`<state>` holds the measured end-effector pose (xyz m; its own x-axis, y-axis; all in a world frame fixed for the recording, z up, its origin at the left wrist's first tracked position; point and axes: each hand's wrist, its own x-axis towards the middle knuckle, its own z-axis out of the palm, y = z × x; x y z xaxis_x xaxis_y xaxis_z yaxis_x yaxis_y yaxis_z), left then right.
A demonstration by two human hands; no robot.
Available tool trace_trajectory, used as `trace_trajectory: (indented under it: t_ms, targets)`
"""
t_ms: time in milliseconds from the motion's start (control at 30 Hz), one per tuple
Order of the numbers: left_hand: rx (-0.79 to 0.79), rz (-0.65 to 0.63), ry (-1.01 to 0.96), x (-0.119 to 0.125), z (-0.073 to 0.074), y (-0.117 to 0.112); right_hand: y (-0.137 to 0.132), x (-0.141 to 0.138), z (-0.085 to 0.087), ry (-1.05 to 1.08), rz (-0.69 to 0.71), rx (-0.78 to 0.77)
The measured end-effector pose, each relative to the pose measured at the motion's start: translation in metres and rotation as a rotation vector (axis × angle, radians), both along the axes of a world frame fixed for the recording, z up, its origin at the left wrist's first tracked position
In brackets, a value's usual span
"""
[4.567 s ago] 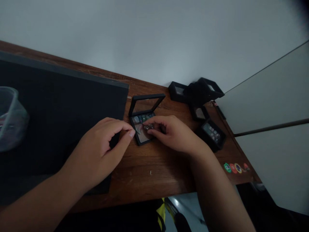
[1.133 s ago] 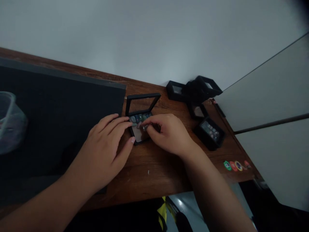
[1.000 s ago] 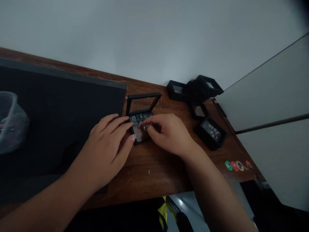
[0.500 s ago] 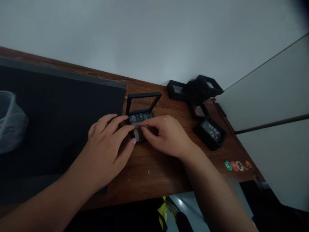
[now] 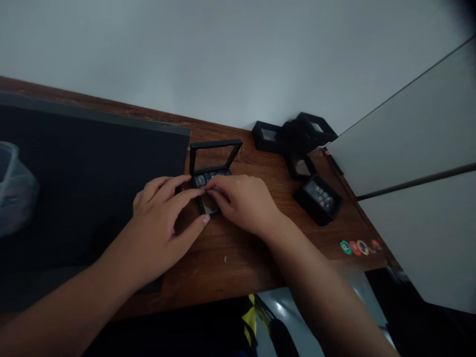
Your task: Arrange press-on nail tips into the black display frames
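A small black display case point(image 5: 213, 154) stands open on the wooden table point(image 5: 241, 258), its clear lid upright. Several small stones point(image 5: 201, 179) lie in a row at the back of its base. My left hand point(image 5: 163, 223) has its fingers stretched out, fingertips resting on the base's left edge and the thumb at its front corner. My right hand point(image 5: 241, 203) covers the right half of the base, its fingertips pressed together low over the tray. What they pinch is hidden.
A large black mat point(image 5: 92, 173) covers the table's left, with a clear plastic container point(image 5: 15, 188) at the far left. Several black cases point(image 5: 297, 139) are piled at the back right. A closed case point(image 5: 318, 198) holds stones. Coloured stickers point(image 5: 357, 247) mark the right corner beside a white panel point(image 5: 409, 148).
My left hand went from a pinch to outstretched fingers laid on the case's left edge. My right hand's fingertips moved left and lower into the base, covering the small shiny piece seen earlier.
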<state>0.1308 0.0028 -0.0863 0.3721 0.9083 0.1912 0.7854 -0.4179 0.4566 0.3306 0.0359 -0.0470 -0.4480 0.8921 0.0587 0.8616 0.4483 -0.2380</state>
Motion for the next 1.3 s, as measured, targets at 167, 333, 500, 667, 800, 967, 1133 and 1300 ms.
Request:
trace_trajectory:
  t_ms: [167,333,500,667,800,967,1133,1300]
  targets:
    - [-0.026,-0.029,0.021,-0.001,0.0,0.0,0.003,0.001,-0.001,0.094,0.043,-0.03]
    - [-0.023,-0.022,0.013,-0.001,-0.001,-0.001,0.004,0.004,0.0,0.132,0.015,-0.049]
    - [-0.01,-0.018,0.005,0.0,0.0,-0.001,0.006,0.007,-0.002,0.119,0.014,-0.039]
    - [-0.02,-0.012,-0.007,0.0,-0.001,-0.001,0.008,0.006,-0.005,0.143,0.039,-0.041]
    - [-0.041,-0.02,-0.007,-0.003,-0.004,0.0,0.008,0.006,-0.004,0.237,0.077,-0.092]
    - [-0.037,-0.019,-0.007,-0.004,-0.005,0.0,0.009,0.005,-0.007,0.338,0.119,-0.141]
    - [-0.036,-0.003,-0.013,-0.004,-0.004,0.0,0.009,0.0,-0.008,0.303,0.082,-0.128]
    - [-0.034,0.015,-0.04,-0.005,-0.002,-0.002,0.006,-0.004,-0.004,0.201,0.026,-0.109]
